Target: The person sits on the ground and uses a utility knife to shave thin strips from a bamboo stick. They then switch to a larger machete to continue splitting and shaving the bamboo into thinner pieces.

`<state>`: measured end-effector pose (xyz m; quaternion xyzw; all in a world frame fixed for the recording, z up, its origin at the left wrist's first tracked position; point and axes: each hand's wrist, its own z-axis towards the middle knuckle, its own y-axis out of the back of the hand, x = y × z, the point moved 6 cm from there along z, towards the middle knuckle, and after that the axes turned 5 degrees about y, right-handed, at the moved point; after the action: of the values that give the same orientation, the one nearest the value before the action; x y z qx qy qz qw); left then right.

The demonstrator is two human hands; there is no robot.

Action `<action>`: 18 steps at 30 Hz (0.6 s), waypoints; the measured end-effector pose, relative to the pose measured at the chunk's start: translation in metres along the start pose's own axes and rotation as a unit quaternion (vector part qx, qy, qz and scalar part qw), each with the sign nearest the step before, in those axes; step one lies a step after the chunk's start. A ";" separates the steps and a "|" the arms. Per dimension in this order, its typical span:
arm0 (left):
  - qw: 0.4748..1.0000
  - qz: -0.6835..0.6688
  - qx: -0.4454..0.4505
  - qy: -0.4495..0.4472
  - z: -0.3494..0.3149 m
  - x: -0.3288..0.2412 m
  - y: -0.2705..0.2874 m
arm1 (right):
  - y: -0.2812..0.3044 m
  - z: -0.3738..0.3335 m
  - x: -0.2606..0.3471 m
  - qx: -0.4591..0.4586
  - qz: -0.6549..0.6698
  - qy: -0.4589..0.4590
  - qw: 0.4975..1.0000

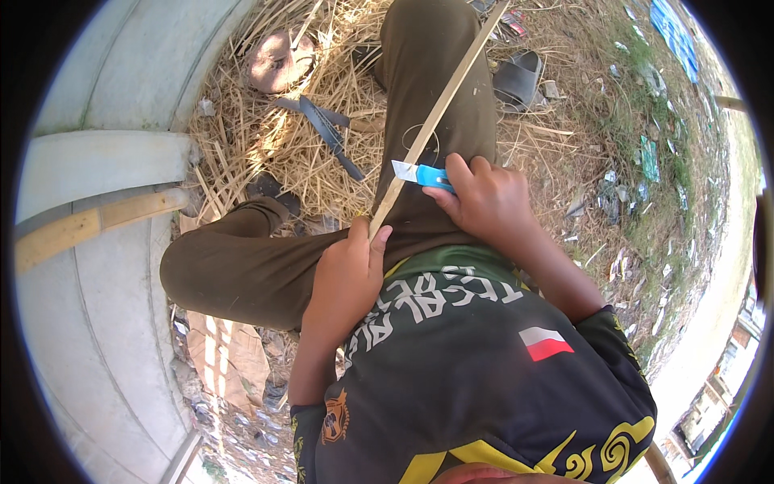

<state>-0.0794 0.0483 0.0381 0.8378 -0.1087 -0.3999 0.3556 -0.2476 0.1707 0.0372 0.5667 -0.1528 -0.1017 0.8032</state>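
Observation:
My left hand (343, 270) is closed round the near end of a long, pale bamboo strip (446, 95), with the thumb along its side. The strip slants up and away to the right, across my brown trousers. In my right hand (492, 194) is a blue box cutter (431, 176), gripped by its handle. Its short blade points left and lies over the strip, a little beyond my left hand. A thin curled shaving (421, 139) hangs beside the strip just past the blade.
Straw-like shavings (339, 89) cover the ground at the far left. Among them lie a round wooden block (280, 61) and a dark strap (329, 133). A grey slipper (518, 81) sits beyond my right hand. At left, a pale wall (105, 323) stands beside a bamboo pole (97, 226).

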 end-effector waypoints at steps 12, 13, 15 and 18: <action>0.997 0.075 -0.025 -0.018 -0.029 0.014 0.006 | 0.002 -0.004 0.002 0.017 0.006 -0.023 1.000; 0.995 0.091 -0.031 -0.018 -0.031 0.013 0.008 | 0.002 -0.003 0.003 0.013 0.006 -0.021 1.000; 0.991 0.121 -0.044 -0.021 -0.036 0.009 0.011 | 0.001 -0.004 0.003 0.011 0.005 -0.021 1.000; 0.991 0.124 -0.038 -0.021 -0.041 0.012 0.013 | 0.002 -0.006 0.005 0.005 0.014 -0.026 1.000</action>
<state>-0.0396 0.0546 0.0573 0.7952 -0.2037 -0.3738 0.4318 -0.2413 0.1749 0.0380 0.5653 -0.1823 -0.1043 0.7977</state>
